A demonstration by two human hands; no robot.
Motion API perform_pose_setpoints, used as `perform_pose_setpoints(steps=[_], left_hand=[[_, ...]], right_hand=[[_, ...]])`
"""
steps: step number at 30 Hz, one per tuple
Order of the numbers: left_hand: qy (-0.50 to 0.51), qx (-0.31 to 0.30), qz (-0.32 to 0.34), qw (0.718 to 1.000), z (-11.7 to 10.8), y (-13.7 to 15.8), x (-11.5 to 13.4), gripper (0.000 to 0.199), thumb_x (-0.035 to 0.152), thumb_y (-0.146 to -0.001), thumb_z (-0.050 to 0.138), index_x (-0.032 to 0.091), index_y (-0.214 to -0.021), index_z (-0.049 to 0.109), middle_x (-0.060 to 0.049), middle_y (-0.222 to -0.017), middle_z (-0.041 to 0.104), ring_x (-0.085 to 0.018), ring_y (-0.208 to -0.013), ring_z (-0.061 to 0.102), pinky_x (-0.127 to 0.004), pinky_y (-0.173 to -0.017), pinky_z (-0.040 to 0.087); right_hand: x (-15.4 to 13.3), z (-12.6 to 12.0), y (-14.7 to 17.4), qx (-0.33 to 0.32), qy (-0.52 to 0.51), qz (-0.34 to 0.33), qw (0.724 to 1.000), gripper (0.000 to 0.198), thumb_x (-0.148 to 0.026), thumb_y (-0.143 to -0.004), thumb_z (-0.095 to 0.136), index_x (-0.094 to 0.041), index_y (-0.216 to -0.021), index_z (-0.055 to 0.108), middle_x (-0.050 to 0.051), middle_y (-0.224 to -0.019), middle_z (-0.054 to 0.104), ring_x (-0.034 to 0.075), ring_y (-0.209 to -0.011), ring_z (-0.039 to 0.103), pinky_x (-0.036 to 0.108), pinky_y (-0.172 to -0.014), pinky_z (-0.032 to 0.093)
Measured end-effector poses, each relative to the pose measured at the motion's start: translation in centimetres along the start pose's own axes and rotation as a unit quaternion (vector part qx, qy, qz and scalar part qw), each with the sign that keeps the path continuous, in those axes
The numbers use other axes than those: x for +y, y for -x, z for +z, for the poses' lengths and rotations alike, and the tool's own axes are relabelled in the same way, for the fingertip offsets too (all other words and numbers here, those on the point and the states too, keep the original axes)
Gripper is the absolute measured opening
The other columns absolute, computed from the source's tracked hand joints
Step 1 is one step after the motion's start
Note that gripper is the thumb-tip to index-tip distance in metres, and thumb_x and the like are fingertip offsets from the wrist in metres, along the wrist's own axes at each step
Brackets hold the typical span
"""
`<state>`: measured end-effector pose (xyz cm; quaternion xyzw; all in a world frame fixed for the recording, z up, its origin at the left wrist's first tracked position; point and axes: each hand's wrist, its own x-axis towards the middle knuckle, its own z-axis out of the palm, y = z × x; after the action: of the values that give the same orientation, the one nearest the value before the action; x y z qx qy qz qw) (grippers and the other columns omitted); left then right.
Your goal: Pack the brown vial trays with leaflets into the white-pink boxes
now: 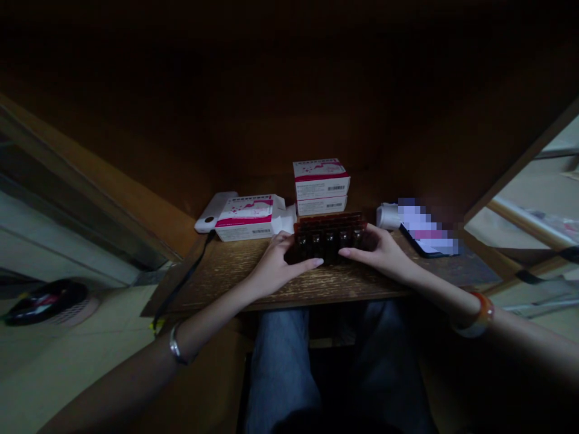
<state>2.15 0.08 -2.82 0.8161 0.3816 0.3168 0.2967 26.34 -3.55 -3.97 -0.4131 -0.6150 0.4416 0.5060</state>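
A block of dark brown glossy ampoule packs [329, 238], stacked in layers, is between my two hands near the front of the wooden desk [235, 274]. My left hand [284, 262] grips its left end, thumb along the front face. On the right end my right hand [382, 250] closes round it the same way. Whether the block touches the desk, I cannot tell. Left of it lies a white and pink carton [248, 217] with its right end flap open. Behind it, two like cartons [321, 187] are piled one on the other.
A white device with a black round spot [210, 220] sits behind the left carton, and a black strap [190, 271] hangs over the edge nearby. To the right are a white roll [388, 215] and a phone [427, 232]. Wooden panels enclose the desk. A basket [58, 304] stands on the floor.
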Motion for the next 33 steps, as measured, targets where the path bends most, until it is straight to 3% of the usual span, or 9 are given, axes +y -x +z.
perform_pose_setpoints(steps=[6,10,15,18,21,25,28,30,33], left_hand=[[0.014,-0.028,-0.015,0.999,-0.3,0.2,0.7,0.038,0.048,-0.082,0.07,0.02,-0.107,0.07,-0.01,-0.119,0.071,-0.03,-0.114,0.064,-0.049,-0.106,0.047],[-0.019,-0.091,0.051,0.994,-0.7,0.7,0.7,0.062,0.038,-0.074,0.074,0.019,-0.131,0.059,-0.011,-0.133,0.065,-0.034,-0.123,0.06,-0.05,-0.11,0.045],[-0.087,-0.015,0.118,0.989,-0.1,1.0,-0.5,0.103,0.026,-0.075,0.071,0.021,-0.16,0.012,-0.018,-0.162,0.033,-0.036,-0.148,0.035,-0.053,-0.121,0.031],[-0.094,0.042,0.149,0.983,0.0,1.0,-0.5,0.116,0.03,-0.08,0.074,0.03,-0.159,-0.011,-0.016,-0.17,0.006,-0.035,-0.154,0.021,-0.055,-0.122,0.027],[-0.156,0.056,0.205,0.965,-0.3,1.1,0.1,0.087,0.027,-0.085,0.07,0.036,-0.156,0.021,-0.01,-0.171,0.006,-0.037,-0.154,0.02,-0.058,-0.121,0.024],[-0.102,0.054,0.217,0.969,0.0,1.0,1.0,0.054,0.041,-0.084,0.074,0.027,-0.131,0.055,-0.012,-0.154,0.049,-0.035,-0.143,0.044,-0.056,-0.12,0.026],[0.06,0.091,0.085,0.99,0.7,0.1,1.5,0.058,0.058,-0.078,0.074,0.021,-0.12,0.057,-0.011,-0.127,0.069,-0.03,-0.12,0.064,-0.05,-0.112,0.041],[0.141,0.111,0.014,0.984,1.1,-0.8,1.7,0.057,0.061,-0.08,0.071,0.019,-0.116,0.057,-0.01,-0.119,0.071,-0.028,-0.113,0.066,-0.046,-0.106,0.048],[0.189,0.08,0.006,0.979,1.4,-1.7,1.7,0.059,0.055,-0.079,0.073,0.018,-0.121,0.055,-0.011,-0.128,0.066,-0.028,-0.122,0.061,-0.043,-0.11,0.045]], right_hand=[[-0.3,0.0,0.2,0.011,-0.012,0.02,1.0,0.061,-0.033,-0.065,0.09,-0.023,-0.12,0.066,0.007,-0.125,0.073,0.027,-0.117,0.068,0.048,-0.111,0.049],[-1.0,-0.2,0.3,0.036,-0.042,0.076,0.996,0.054,-0.033,-0.059,0.092,-0.022,-0.108,0.071,0.006,-0.113,0.077,0.027,-0.104,0.073,0.045,-0.1,0.056],[-1.4,-0.1,0.3,0.054,-0.158,0.131,0.977,0.04,-0.039,-0.066,0.086,-0.02,-0.098,0.072,0.006,-0.102,0.078,0.02,-0.085,0.073,0.033,-0.081,0.06],[-1.7,0.2,0.4,0.061,-0.206,0.189,0.958,0.059,-0.042,-0.068,0.083,-0.022,-0.121,0.065,0.003,-0.088,0.076,0.015,-0.056,0.066,0.027,-0.049,0.056],[-2.2,0.2,0.5,0.026,-0.19,0.236,0.953,0.081,-0.046,-0.077,0.076,-0.027,-0.148,0.043,0.0,-0.073,0.072,0.015,-0.037,0.057,0.026,-0.033,0.044],[-2.7,-0.3,0.4,-0.027,-0.2,0.253,0.946,0.066,-0.055,-0.094,0.047,-0.027,-0.152,0.034,0.001,-0.062,0.071,0.02,-0.037,0.061,0.027,-0.035,0.044],[-2.8,-0.6,0.3,-0.038,-0.226,0.218,0.949,0.046,-0.051,-0.097,0.034,-0.021,-0.119,0.06,0.007,-0.064,0.074,0.025,-0.063,0.075,0.033,-0.057,0.056],[-2.8,-0.8,0.3,-0.03,-0.234,0.19,0.953,0.038,-0.05,-0.095,0.038,-0.022,-0.089,0.062,0.009,-0.071,0.077,0.025,-0.077,0.077,0.036,-0.072,0.057],[-2.5,-1.2,0.3,-0.021,-0.219,0.145,0.965,0.037,-0.056,-0.087,0.052,-0.023,-0.073,0.058,0.008,-0.074,0.078,0.024,-0.076,0.075,0.035,-0.072,0.056]])
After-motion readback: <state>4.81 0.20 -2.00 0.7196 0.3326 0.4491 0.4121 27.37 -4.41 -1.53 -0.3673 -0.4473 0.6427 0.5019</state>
